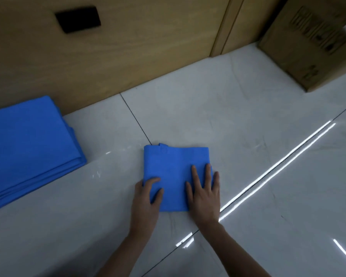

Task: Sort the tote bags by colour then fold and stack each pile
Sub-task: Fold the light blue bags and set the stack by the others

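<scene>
A blue tote bag (172,166) lies folded into a small rectangle on the glossy white tiled floor (248,136), with a bit of its handle showing at the far edge. My left hand (146,198) pinches its near left corner, thumb on top. My right hand (204,192) lies flat on its right side with the fingers spread. A pile of unfolded blue tote bags (28,144) lies flat at the left, several layers thick, apart from both hands.
A wooden wall panel (128,56) with a black rectangular plate (78,19) runs along the back. A cardboard box (312,43) stands on the floor at the far right. Bright light streaks reflect off the tiles on the right.
</scene>
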`<state>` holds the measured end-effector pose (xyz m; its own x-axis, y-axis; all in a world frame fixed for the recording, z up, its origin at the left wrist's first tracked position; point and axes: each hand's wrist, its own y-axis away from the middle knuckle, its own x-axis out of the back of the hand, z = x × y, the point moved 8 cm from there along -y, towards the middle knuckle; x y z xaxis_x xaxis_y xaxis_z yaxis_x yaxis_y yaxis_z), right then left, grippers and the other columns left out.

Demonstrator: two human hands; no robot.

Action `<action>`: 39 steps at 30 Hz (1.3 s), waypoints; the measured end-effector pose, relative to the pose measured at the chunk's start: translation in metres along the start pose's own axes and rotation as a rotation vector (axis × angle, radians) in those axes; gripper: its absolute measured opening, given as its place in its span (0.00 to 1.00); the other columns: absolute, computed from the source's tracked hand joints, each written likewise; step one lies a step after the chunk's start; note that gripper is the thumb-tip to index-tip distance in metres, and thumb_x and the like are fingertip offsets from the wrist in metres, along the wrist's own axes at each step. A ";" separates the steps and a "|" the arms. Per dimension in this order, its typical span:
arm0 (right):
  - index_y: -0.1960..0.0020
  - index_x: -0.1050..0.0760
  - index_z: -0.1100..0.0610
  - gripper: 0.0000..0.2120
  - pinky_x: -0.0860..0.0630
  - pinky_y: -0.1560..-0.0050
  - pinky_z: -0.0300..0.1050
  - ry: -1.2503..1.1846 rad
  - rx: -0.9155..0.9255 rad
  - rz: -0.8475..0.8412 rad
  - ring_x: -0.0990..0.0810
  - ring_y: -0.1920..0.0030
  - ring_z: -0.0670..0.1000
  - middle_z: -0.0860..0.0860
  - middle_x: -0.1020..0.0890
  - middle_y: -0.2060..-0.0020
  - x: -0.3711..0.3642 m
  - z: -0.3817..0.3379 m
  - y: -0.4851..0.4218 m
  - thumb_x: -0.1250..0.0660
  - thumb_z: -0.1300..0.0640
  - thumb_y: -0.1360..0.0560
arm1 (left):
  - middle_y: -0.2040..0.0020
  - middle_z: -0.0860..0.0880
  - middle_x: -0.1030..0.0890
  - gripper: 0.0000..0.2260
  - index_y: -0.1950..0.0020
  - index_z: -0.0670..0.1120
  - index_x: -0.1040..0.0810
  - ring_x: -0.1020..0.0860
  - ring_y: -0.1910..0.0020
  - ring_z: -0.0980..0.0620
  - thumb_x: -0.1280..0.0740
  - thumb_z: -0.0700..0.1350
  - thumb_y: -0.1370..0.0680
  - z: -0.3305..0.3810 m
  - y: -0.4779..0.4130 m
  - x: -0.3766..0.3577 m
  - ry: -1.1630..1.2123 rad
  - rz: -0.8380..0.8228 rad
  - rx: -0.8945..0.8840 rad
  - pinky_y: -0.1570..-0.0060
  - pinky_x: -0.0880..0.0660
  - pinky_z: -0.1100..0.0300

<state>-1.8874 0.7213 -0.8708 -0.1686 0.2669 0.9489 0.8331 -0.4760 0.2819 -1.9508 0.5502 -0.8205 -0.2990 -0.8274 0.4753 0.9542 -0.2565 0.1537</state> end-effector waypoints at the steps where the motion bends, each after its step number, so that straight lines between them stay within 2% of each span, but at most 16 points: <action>1: 0.23 0.46 0.49 0.28 0.55 0.25 0.59 -0.016 0.011 -0.036 0.55 0.24 0.63 0.56 0.49 0.23 -0.003 0.000 0.000 0.63 0.40 0.19 | 0.42 0.51 0.25 0.12 0.46 0.54 0.24 0.23 0.51 0.58 0.33 0.39 0.24 -0.002 0.001 0.002 0.143 -0.029 0.060 0.57 0.28 0.69; 2: 0.23 0.45 0.51 0.28 0.55 0.25 0.59 -0.080 0.014 -0.026 0.54 0.24 0.62 0.56 0.49 0.23 0.001 -0.001 0.001 0.60 0.41 0.19 | 0.42 0.53 0.25 0.12 0.45 0.54 0.24 0.23 0.56 0.61 0.34 0.39 0.23 -0.005 0.002 0.003 0.273 -0.070 0.139 0.62 0.25 0.66; 4: 0.23 0.47 0.52 0.27 0.52 0.26 0.55 -0.278 0.004 0.036 0.51 0.24 0.59 0.56 0.49 0.23 0.024 -0.007 0.008 0.53 0.43 0.20 | 0.41 0.58 0.27 0.12 0.43 0.53 0.24 0.24 0.55 0.63 0.35 0.39 0.22 0.001 0.003 0.009 0.424 -0.119 0.245 0.68 0.23 0.62; 8: 0.23 0.51 0.50 0.30 0.43 0.29 0.50 -0.716 -0.094 0.056 0.47 0.25 0.55 0.51 0.56 0.23 0.068 -0.023 0.024 0.44 0.45 0.20 | 0.42 0.65 0.26 0.13 0.44 0.55 0.23 0.25 0.44 0.62 0.35 0.39 0.22 0.033 0.002 0.041 0.488 -0.082 0.137 0.58 0.22 0.62; 10: 0.23 0.54 0.55 0.34 0.41 0.30 0.49 -0.947 -0.207 -0.001 0.43 0.26 0.55 0.53 0.53 0.24 0.089 -0.030 0.028 0.41 0.45 0.21 | 0.42 0.64 0.25 0.13 0.43 0.54 0.23 0.25 0.41 0.61 0.35 0.39 0.22 0.048 0.006 0.064 0.494 -0.050 0.083 0.50 0.23 0.59; 13: 0.23 0.56 0.58 0.38 0.36 0.34 0.51 -1.183 -0.361 -0.212 0.36 0.30 0.56 0.55 0.41 0.26 0.113 -0.050 0.042 0.39 0.44 0.22 | 0.40 0.62 0.26 0.12 0.43 0.53 0.23 0.24 0.45 0.60 0.36 0.39 0.22 0.066 0.022 0.106 0.524 0.010 0.048 0.60 0.22 0.63; 16: 0.26 0.45 0.58 0.31 0.27 0.48 0.51 -1.191 -0.329 -0.353 0.30 0.42 0.55 0.56 0.34 0.32 0.140 -0.079 0.059 0.37 0.48 0.22 | 0.41 0.59 0.27 0.13 0.39 0.50 0.24 0.24 0.48 0.62 0.36 0.39 0.22 0.073 0.038 0.151 0.530 0.095 0.016 0.65 0.22 0.65; 18: 0.31 0.38 0.59 0.23 0.27 0.55 0.48 -1.137 -0.240 -0.374 0.29 0.45 0.54 0.55 0.30 0.37 0.154 -0.100 0.066 0.36 0.54 0.23 | 0.40 0.57 0.27 0.13 0.39 0.50 0.25 0.23 0.52 0.66 0.36 0.39 0.22 0.075 0.049 0.179 0.492 0.138 -0.008 0.66 0.24 0.68; 20: 0.34 0.35 0.59 0.19 0.27 0.60 0.45 -1.104 -0.144 -0.347 0.27 0.47 0.54 0.54 0.27 0.40 0.166 -0.123 0.071 0.36 0.60 0.23 | 0.40 0.55 0.27 0.13 0.41 0.53 0.25 0.22 0.55 0.62 0.35 0.40 0.22 0.071 0.060 0.203 0.444 0.179 -0.014 0.67 0.25 0.66; 22: 0.34 0.34 0.59 0.19 0.26 0.63 0.44 -1.114 -0.085 -0.298 0.25 0.47 0.54 0.55 0.26 0.41 0.175 -0.148 0.074 0.36 0.63 0.24 | 0.39 0.53 0.27 0.13 0.42 0.56 0.27 0.24 0.53 0.57 0.33 0.41 0.23 0.058 0.068 0.227 0.397 0.251 0.009 0.56 0.23 0.60; 24: 0.36 0.33 0.59 0.17 0.26 0.63 0.43 -1.117 -0.027 -0.243 0.24 0.49 0.55 0.56 0.25 0.43 0.182 -0.178 0.076 0.37 0.65 0.24 | 0.39 0.51 0.30 0.16 0.41 0.54 0.29 0.29 0.41 0.54 0.31 0.42 0.25 0.042 0.074 0.252 0.333 0.346 0.041 0.37 0.31 0.54; 26: 0.36 0.32 0.59 0.17 0.26 0.58 0.44 -1.096 0.054 -0.190 0.23 0.50 0.54 0.57 0.24 0.44 0.189 -0.209 0.076 0.38 0.66 0.23 | 0.39 0.51 0.35 0.20 0.37 0.52 0.31 0.34 0.36 0.52 0.29 0.43 0.26 0.034 0.075 0.274 0.255 0.409 0.049 0.34 0.38 0.61; 28: 0.34 0.32 0.59 0.18 0.26 0.51 0.46 -1.083 0.134 -0.143 0.23 0.49 0.54 0.57 0.23 0.45 0.195 -0.240 0.069 0.39 0.66 0.24 | 0.37 0.51 0.40 0.26 0.32 0.48 0.34 0.37 0.35 0.55 0.28 0.43 0.27 0.032 0.071 0.290 0.175 0.404 0.025 0.41 0.42 0.77; 30: 0.34 0.32 0.59 0.18 0.27 0.50 0.46 -1.061 0.212 -0.111 0.23 0.50 0.53 0.55 0.24 0.47 0.197 -0.275 0.059 0.39 0.66 0.23 | 0.33 0.52 0.45 0.32 0.28 0.47 0.38 0.42 0.33 0.58 0.28 0.44 0.28 0.021 0.062 0.302 0.082 0.366 -0.004 0.44 0.46 0.82; 34: 0.32 0.34 0.58 0.18 0.28 0.57 0.41 -1.013 0.257 -0.092 0.25 0.54 0.51 0.52 0.25 0.50 0.174 -0.321 0.040 0.40 0.64 0.22 | 0.25 0.43 0.53 0.33 0.24 0.44 0.47 0.48 0.25 0.47 0.33 0.42 0.24 -0.017 0.037 0.320 -0.162 0.332 0.017 0.36 0.49 0.70; 39: 0.30 0.39 0.57 0.21 0.29 0.60 0.42 -0.920 0.249 -0.087 0.25 0.59 0.47 0.50 0.26 0.52 0.140 -0.343 0.005 0.41 0.63 0.21 | 0.25 0.41 0.50 0.30 0.24 0.42 0.45 0.45 0.26 0.44 0.34 0.41 0.23 -0.058 0.001 0.324 -0.084 0.280 0.173 0.31 0.46 0.61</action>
<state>-2.0872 0.4691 -0.6879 0.1569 0.8972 0.4127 0.9431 -0.2602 0.2070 -2.0461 0.2524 -0.7167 -0.0320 -0.8082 0.5881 0.9865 0.0688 0.1484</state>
